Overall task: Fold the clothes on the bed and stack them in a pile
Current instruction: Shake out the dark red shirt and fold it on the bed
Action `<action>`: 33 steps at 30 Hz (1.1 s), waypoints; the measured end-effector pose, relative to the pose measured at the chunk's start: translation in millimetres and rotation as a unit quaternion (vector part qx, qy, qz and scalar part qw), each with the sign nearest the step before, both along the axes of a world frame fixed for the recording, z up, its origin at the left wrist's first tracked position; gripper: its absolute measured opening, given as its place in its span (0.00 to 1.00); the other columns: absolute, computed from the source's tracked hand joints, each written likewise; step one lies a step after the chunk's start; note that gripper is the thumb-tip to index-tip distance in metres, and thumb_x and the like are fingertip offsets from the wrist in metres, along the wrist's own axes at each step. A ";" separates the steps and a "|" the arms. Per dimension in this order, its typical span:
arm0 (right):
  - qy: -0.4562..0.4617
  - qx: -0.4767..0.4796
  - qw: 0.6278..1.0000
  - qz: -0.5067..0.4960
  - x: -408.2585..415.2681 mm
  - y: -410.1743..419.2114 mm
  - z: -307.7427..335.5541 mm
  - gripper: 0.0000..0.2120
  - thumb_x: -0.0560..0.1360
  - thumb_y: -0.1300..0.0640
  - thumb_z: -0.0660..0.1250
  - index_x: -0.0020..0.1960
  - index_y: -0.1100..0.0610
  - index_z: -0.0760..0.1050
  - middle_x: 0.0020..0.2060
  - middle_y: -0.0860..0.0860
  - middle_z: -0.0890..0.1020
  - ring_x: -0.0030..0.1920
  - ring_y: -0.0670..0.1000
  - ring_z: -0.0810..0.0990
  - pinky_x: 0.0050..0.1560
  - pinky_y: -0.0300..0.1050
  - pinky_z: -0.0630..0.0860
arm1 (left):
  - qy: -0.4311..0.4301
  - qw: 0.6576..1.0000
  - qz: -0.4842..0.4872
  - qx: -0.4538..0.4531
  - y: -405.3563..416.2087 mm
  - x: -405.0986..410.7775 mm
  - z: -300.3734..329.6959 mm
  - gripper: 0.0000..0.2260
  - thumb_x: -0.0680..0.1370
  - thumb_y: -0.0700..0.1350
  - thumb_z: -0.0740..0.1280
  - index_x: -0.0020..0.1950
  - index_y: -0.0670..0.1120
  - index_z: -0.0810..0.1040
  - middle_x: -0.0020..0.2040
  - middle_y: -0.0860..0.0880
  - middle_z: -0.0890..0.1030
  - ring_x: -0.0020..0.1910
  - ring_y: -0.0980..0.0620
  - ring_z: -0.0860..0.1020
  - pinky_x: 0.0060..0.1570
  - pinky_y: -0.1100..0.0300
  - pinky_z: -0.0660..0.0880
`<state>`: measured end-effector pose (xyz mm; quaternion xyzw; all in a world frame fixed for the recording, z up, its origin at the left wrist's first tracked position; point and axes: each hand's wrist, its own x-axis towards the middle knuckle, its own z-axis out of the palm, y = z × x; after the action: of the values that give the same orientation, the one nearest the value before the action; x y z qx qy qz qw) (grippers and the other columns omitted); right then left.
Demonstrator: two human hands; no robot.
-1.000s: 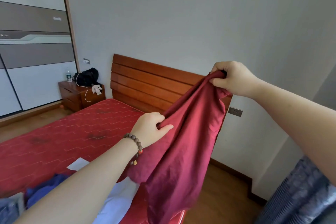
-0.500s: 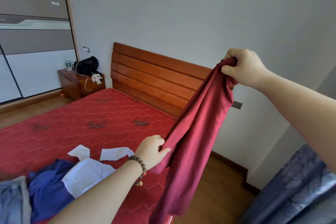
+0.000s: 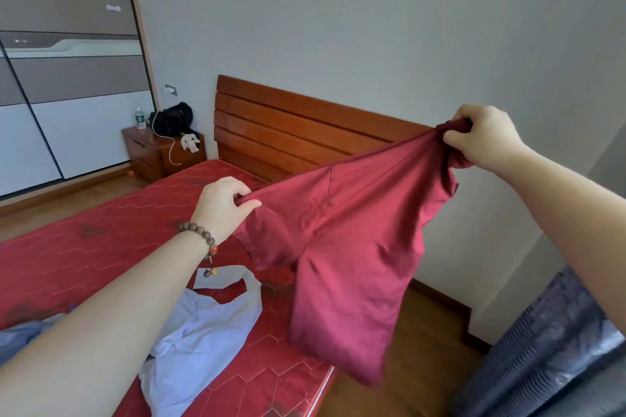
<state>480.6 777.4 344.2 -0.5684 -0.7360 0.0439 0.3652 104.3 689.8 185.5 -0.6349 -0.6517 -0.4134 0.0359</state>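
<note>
Currently left hand [image 3: 223, 205] and right hand [image 3: 486, 137] both pinched the red shirt [image 3: 352, 247], fingers curled on fabric, holding it stretched in air above the bed [image 3: 84, 257] corner; white garment [image 3: 203, 332] lay below.

white garment [image 3: 203, 342]: partly behind left forearm | blue clothes [image 3: 20, 337]: cut by left edge

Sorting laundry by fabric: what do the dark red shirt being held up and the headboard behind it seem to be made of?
The dark red shirt looks like a thin, smooth knit, perhaps cotton or a blend: it drapes limply with a slight sheen. The slatted reddish-brown headboard looks like varnished wood, glossy with grain-like streaks.
</note>
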 end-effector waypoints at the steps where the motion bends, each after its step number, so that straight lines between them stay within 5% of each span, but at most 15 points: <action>1: -0.007 -0.008 1.000 -0.001 2.7 2.0 -3.0 0.02 0.71 0.64 0.67 0.43 0.61 0.75 0.39 0.62 0.81 0.34 0.61 0.78 0.47 0.53 0.80 | -0.008 1.000 0.006 -0.008 -0.8 4.3 -2.2 0.09 0.70 0.44 0.76 0.37 0.50 0.77 0.36 0.55 0.75 0.36 0.56 0.73 0.39 0.61 0.72; 7: 0.055 -0.045 0.997 0.039 28.5 12.3 -21.0 0.06 0.71 0.68 0.67 0.45 0.59 0.76 0.43 0.62 0.82 0.37 0.61 0.81 0.47 0.59 0.81 | -0.038 0.998 0.002 -0.045 -6.2 19.3 -14.5 0.11 0.72 0.44 0.76 0.52 0.46 0.80 0.40 0.54 0.77 0.41 0.53 0.76 0.44 0.62 0.70; 12: 0.063 -0.074 0.991 0.087 44.5 22.8 -35.8 0.13 0.72 0.67 0.71 0.53 0.54 0.80 0.46 0.51 0.81 0.39 0.50 0.79 0.36 0.32 0.76 | -0.037 0.994 -0.037 -0.097 -17.9 20.8 -18.5 0.05 0.73 0.45 0.74 0.42 0.45 0.82 0.36 0.53 0.80 0.36 0.55 0.77 0.39 0.60 0.70; 17: 0.055 -0.123 0.982 0.135 46.0 42.4 -36.7 0.09 0.74 0.64 0.71 0.48 0.50 0.82 0.40 0.49 0.82 0.31 0.41 0.80 0.32 0.36 0.80 | -0.083 0.982 -0.055 -0.158 -27.0 14.8 -22.1 0.06 0.76 0.47 0.71 0.41 0.47 0.82 0.36 0.48 0.83 0.38 0.48 0.81 0.42 0.53 0.76; 23: 0.031 -0.140 0.975 0.167 11.0 96.3 -34.4 0.08 0.75 0.64 0.70 0.52 0.56 0.82 0.43 0.53 0.82 0.38 0.48 0.79 0.37 0.32 0.79 | -0.165 0.975 -0.031 -0.147 -15.8 -0.2 -30.2 0.11 0.78 0.50 0.67 0.39 0.47 0.82 0.36 0.41 0.82 0.38 0.39 0.80 0.42 0.48 0.77; 26: -0.018 -0.128 0.976 0.176 -17.0 136.4 -49.5 0.07 0.75 0.64 0.70 0.50 0.55 0.82 0.45 0.51 0.82 0.41 0.47 0.79 0.36 0.24 0.74 | -0.181 0.972 -0.013 -0.150 6.7 -11.6 -49.5 0.10 0.78 0.48 0.67 0.40 0.47 0.82 0.36 0.44 0.83 0.38 0.43 0.81 0.43 0.50 0.77; 29: -0.078 -0.152 0.967 0.186 -49.3 187.8 -84.9 0.06 0.75 0.63 0.70 0.49 0.54 0.81 0.48 0.49 0.82 0.41 0.41 0.79 0.41 0.32 0.76 | -0.187 0.966 0.015 -0.178 42.0 -24.9 -85.1 0.08 0.78 0.46 0.69 0.41 0.45 0.82 0.36 0.43 0.83 0.39 0.44 0.81 0.44 0.53 0.76; 33: -0.156 -0.180 0.958 0.160 -90.3 272.7 -171.0 0.05 0.75 0.62 0.70 0.50 0.56 0.81 0.53 0.52 0.81 0.53 0.50 0.75 0.54 0.42 0.68 | -0.167 0.958 0.040 -0.231 109.4 -38.5 -155.8 0.08 0.77 0.45 0.70 0.40 0.42 0.80 0.35 0.45 0.81 0.39 0.45 0.79 0.44 0.53 0.73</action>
<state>390.4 1050.1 173.1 -0.4989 -0.8452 0.1445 0.1260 65.8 799.2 29.7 -0.5210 -0.7511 -0.3500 -0.2046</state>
